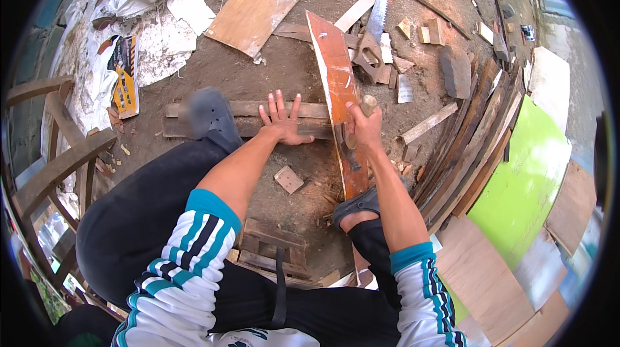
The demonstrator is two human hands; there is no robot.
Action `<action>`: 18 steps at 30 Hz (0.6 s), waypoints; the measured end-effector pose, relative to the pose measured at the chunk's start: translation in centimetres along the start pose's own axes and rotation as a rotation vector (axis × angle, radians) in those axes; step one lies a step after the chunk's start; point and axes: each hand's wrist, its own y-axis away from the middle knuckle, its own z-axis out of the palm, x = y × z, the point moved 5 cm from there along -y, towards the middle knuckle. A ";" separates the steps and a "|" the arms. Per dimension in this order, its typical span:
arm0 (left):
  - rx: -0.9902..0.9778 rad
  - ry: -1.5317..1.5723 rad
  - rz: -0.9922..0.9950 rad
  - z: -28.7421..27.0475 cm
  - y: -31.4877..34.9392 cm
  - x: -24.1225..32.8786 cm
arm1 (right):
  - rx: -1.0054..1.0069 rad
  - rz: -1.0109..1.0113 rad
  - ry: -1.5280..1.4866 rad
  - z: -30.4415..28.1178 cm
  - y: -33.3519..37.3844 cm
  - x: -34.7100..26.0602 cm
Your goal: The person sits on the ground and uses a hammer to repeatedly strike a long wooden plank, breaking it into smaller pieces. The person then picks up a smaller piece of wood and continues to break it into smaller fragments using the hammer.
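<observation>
My left hand [281, 122] lies with fingers spread on a pair of weathered wooden planks [248, 129] on the ground. My left foot, in a dark clog [215, 114], rests on the same planks. In my right hand [367, 126] is a hammer [368, 105], gripped so that its wooden handle end points away and its dark metal head hangs toward me. Beneath the hammer runs a long reddish-brown board [330, 66] with a chipped pale edge, crossing the plank ends. Its near end passes beside my right clog [363, 207].
A handsaw [374, 40] lies beyond the board, among wood offcuts. Plywood [257, 10] lies farther left. Stacked curved-looking strips [475, 147] and a lime-green panel [526, 179] fill the right. Nearby are a small block [289, 180] and a wooden chair frame [61, 169].
</observation>
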 end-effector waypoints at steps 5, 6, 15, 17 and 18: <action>0.019 0.019 -0.002 -0.5 0.6 -0.2 | 0.004 -0.294 0.130 3.6 -5.7 -3.3; 0.013 0.011 0.022 -0.5 0.6 0.7 | 0.041 -0.412 0.166 3.4 -6.8 -4.2; -0.013 0.044 -0.009 0.0 0.5 -0.8 | -0.010 -0.191 0.131 3.8 -4.9 -9.2; -0.003 0.039 -0.004 -0.2 0.5 -0.2 | -0.001 -0.121 0.079 2.0 -2.6 -6.1; -0.001 0.036 -0.006 -0.2 0.5 -0.1 | 0.020 -0.094 0.027 1.1 -1.9 -4.4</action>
